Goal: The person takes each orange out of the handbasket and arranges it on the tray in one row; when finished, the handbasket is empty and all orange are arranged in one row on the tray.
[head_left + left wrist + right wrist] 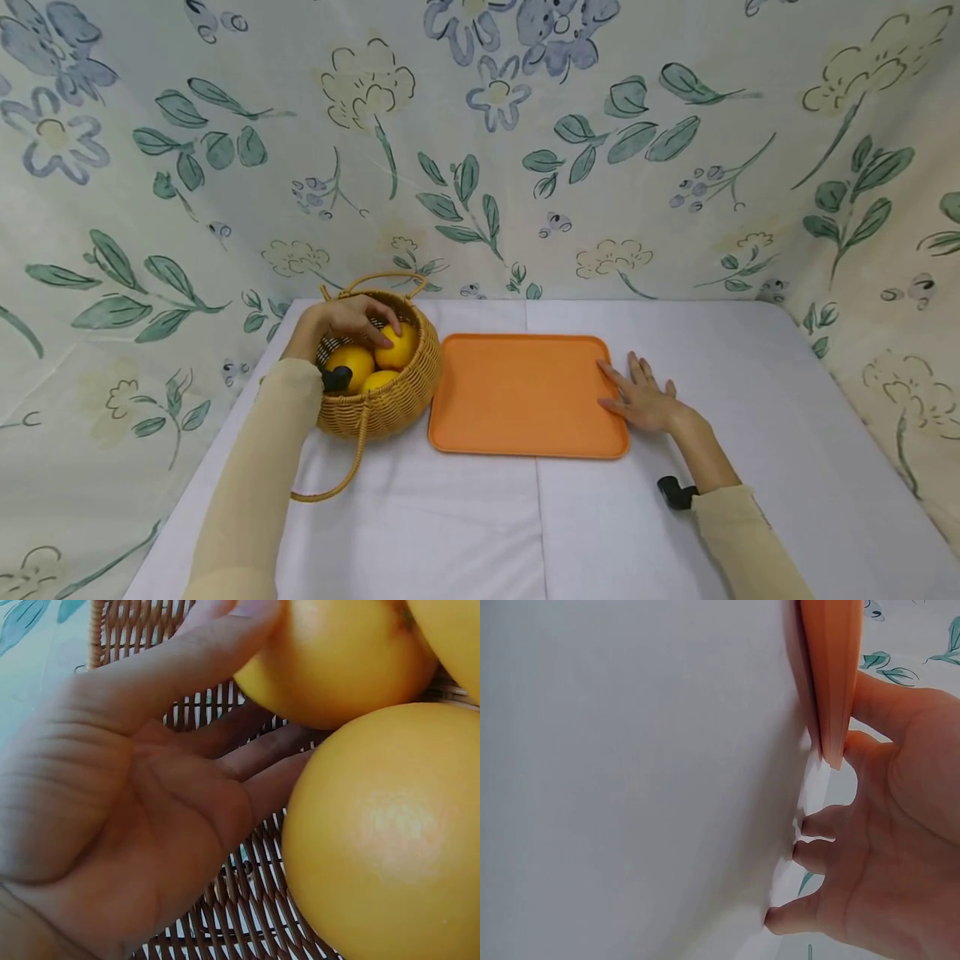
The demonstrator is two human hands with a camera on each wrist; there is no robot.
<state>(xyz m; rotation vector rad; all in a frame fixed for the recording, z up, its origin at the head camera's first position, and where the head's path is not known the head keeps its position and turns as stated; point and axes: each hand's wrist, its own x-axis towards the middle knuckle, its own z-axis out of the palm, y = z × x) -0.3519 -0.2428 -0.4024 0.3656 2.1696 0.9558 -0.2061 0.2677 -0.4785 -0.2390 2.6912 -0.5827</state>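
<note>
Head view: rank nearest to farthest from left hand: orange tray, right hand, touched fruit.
1. Yellow fruit: in the wicker basket, touching the left hand.
2. Orange tray: right of the basket.
3. Right hand: at the tray's right edge.

White cloth [420, 525] covers the bench [765, 417]; a thin line [542, 525] runs across it from near edge to far. Floral fabric [480, 275] rises behind the bench and along both sides. Print noted: blue flowers [498, 93], pale yellow blooms [367, 87], green leaf sprigs [112, 312], small blue berries [697, 187]. Fabric shows light folds.
</note>
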